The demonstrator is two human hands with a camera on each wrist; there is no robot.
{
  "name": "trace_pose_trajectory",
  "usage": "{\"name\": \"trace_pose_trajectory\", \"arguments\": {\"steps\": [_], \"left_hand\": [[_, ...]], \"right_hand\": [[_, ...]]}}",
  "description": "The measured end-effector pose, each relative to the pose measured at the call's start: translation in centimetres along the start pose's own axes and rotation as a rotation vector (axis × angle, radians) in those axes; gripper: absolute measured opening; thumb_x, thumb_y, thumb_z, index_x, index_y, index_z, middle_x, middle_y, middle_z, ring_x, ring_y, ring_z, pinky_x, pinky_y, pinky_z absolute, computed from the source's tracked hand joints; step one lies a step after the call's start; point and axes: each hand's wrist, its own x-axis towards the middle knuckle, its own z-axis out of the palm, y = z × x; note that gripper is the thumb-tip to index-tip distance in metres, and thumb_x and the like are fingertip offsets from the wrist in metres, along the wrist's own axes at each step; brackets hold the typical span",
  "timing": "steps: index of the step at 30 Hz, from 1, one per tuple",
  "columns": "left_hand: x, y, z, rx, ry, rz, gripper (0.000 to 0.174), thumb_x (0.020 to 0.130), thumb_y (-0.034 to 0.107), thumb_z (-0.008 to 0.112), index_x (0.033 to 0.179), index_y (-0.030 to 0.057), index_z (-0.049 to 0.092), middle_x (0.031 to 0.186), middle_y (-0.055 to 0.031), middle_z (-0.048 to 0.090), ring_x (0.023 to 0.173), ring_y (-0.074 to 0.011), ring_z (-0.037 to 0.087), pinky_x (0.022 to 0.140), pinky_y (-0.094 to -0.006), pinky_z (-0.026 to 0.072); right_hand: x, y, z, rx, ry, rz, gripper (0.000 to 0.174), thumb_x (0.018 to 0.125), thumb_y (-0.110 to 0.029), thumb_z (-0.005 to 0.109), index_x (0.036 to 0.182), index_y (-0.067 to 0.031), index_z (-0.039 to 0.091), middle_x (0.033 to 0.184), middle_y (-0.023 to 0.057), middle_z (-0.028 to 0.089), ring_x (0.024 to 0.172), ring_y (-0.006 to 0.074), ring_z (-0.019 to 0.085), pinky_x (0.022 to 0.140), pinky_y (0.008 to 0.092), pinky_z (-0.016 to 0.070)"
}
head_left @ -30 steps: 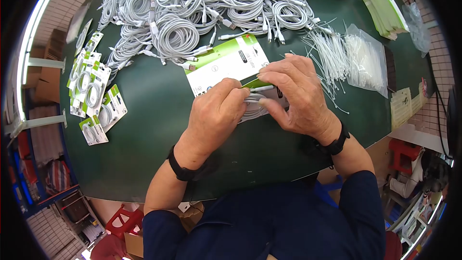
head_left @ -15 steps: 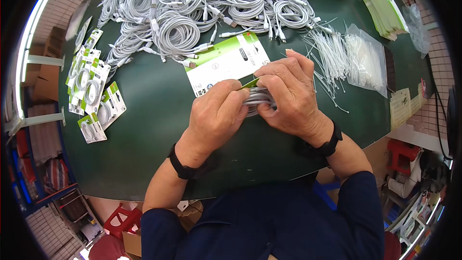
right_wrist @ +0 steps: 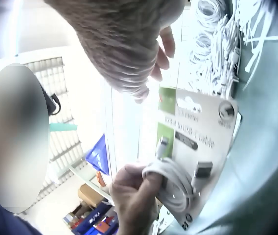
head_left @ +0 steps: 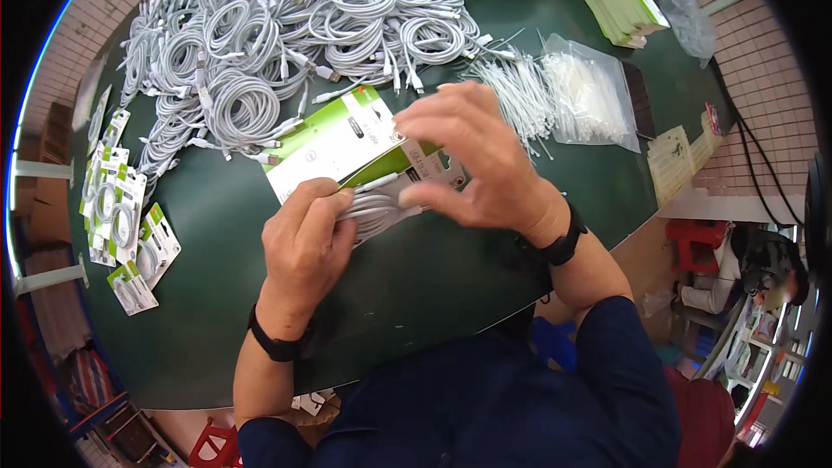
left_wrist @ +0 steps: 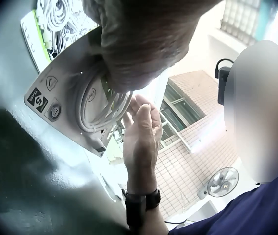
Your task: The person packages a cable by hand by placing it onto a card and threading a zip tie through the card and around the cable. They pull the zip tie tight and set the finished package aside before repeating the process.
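My left hand (head_left: 303, 238) grips the left end of a white-and-green cable card (right_wrist: 198, 112), its thumb and fingers on a coiled light-grey USB cable (head_left: 377, 211). The coil lies against the card's face, and the right wrist view shows one plug near the top and a metal USB plug at the side. Around the card's right end, my right hand (head_left: 485, 160) spreads its fingers, holding nothing, with the thumb close to the coil. On the table behind lies another green-and-white card (head_left: 325, 147), partly covered by the held one.
A large heap of coiled grey cables (head_left: 243, 108) fills the back of the table. Loose white cable ties (head_left: 520, 95) and a bag of ties (head_left: 589, 100) lie at the right, a stack of cards (head_left: 615, 4) beyond. Several carded cables (head_left: 113, 208) rest at the left.
My right hand has let go of the coil and drawn back, its fingers spreading. My left hand keeps its hold. The head view has shifted, so the table sits further left and lower.
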Motion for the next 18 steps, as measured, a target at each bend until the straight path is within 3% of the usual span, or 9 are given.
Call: {"name": "trace_pose_trajectory", "arguments": {"steps": [2, 3, 6, 7, 10, 11, 14, 17, 18], "left_hand": [[-0.2, 0.0, -0.4, 0.002, 0.003, 0.011, 0.033, 0.07, -0.012, 0.075, 0.099, 0.001, 0.068, 0.096, -0.0132, 0.071, 0.079, -0.03, 0.072, 0.067, -0.0366, 0.0579], [-0.3, 0.0, -0.6, 0.003, 0.003, 0.02, 0.033, 0.07, -0.012, 0.075, 0.099, 0.0011, 0.068, 0.096, -0.0132, 0.072, 0.078, -0.0299, 0.072, 0.067, -0.0366, 0.058], [-0.4, 0.3, -0.5, 0.003, -0.013, 0.042, 0.035, 0.067, -0.012, 0.077, 0.098, 0.0009, 0.069, 0.096, -0.0128, 0.071, 0.078, -0.0293, 0.072, 0.066, -0.0365, 0.0581], [-0.4, 0.4, -0.4, 0.002, -0.017, 0.06, 0.035, 0.066, -0.011, 0.078, 0.098, 0.0008, 0.069, 0.095, -0.0125, 0.071, 0.077, -0.0287, 0.072, 0.065, -0.0366, 0.058], [-0.5, 0.5, -0.2, -0.007, -0.036, 0.099, 0.038, 0.063, -0.01, 0.079, 0.099, -0.0001, 0.069, 0.096, -0.0128, 0.07, 0.077, -0.0279, 0.071, 0.064, -0.0364, 0.0579], [-0.5, 0.5, -0.2, -0.01, -0.044, 0.102, 0.039, 0.063, -0.01, 0.079, 0.099, -0.0003, 0.069, 0.096, -0.013, 0.069, 0.077, -0.0279, 0.071, 0.064, -0.0364, 0.0579], [-0.4, 0.7, -0.1, -0.019, -0.057, 0.124, 0.039, 0.062, -0.009, 0.079, 0.099, -0.0012, 0.069, 0.097, -0.0133, 0.069, 0.076, -0.0273, 0.069, 0.063, -0.0361, 0.0572], [-0.6, 0.8, 0.1, -0.024, -0.065, 0.129, 0.039, 0.062, -0.009, 0.078, 0.099, -0.0014, 0.069, 0.097, -0.0132, 0.069, 0.075, -0.0269, 0.069, 0.062, -0.0359, 0.0567], [-0.6, 0.7, 0.2, -0.029, -0.067, 0.129, 0.039, 0.062, -0.009, 0.078, 0.099, -0.0014, 0.069, 0.096, -0.0131, 0.069, 0.075, -0.0268, 0.069, 0.062, -0.0359, 0.0566]], "right_hand": [[-0.2, 2.2, -1.9, -0.083, 0.093, 0.09, 0.036, 0.084, -0.014, 0.085, 0.115, -0.0042, 0.07, 0.111, 0.0108, 0.073, 0.097, 0.0276, 0.069, 0.09, 0.0368, 0.0538], [-0.3, 2.7, -2.5, -0.087, 0.095, 0.323, 0.025, 0.084, -0.012, 0.084, 0.105, -0.0002, 0.074, 0.101, 0.0122, 0.074, 0.085, 0.0239, 0.069, 0.073, 0.0299, 0.0547], [-1.1, 4.6, -4.7, -0.07, -0.164, 0.656, 0.019, 0.083, -0.01, 0.084, 0.097, -0.0002, 0.077, 0.092, 0.0104, 0.074, 0.077, 0.0196, 0.068, 0.069, 0.0289, 0.0539], [-1.4, 5.0, -4.6, -0.06, -0.184, 0.662, 0.019, 0.08, -0.012, 0.086, 0.093, -0.0006, 0.08, 0.086, 0.0091, 0.074, 0.073, 0.0214, 0.068, 0.068, 0.0316, 0.0547], [-2.1, 5.5, -4.1, -0.167, -0.376, 0.64, 0.023, 0.077, -0.015, 0.087, 0.094, -0.002, 0.08, 0.087, 0.0102, 0.075, 0.072, 0.0235, 0.069, 0.069, 0.0341, 0.0556], [-2.2, 5.4, -3.6, -0.168, -0.365, 0.656, 0.024, 0.076, -0.017, 0.088, 0.093, -0.0021, 0.08, 0.089, 0.0122, 0.076, 0.076, 0.0278, 0.07, 0.071, 0.0366, 0.0564], [-2.8, 6.1, -2.7, -0.295, -0.408, 0.637, 0.023, 0.077, -0.018, 0.086, 0.091, -0.0012, 0.078, 0.09, 0.0145, 0.075, 0.08, 0.0314, 0.071, 0.073, 0.0387, 0.0562], [-2.2, 6.3, -2.9, -0.194, -0.509, 0.774, 0.02, 0.081, -0.017, 0.083, 0.088, 0.0003, 0.075, 0.09, 0.0162, 0.073, 0.082, 0.0346, 0.07, 0.074, 0.0425, 0.0549], [-2.4, 6.3, -2.8, -0.213, -0.498, 0.731, 0.019, 0.082, -0.016, 0.082, 0.087, 0.0008, 0.074, 0.089, 0.0166, 0.073, 0.081, 0.0351, 0.07, 0.074, 0.0431, 0.0544]]}}
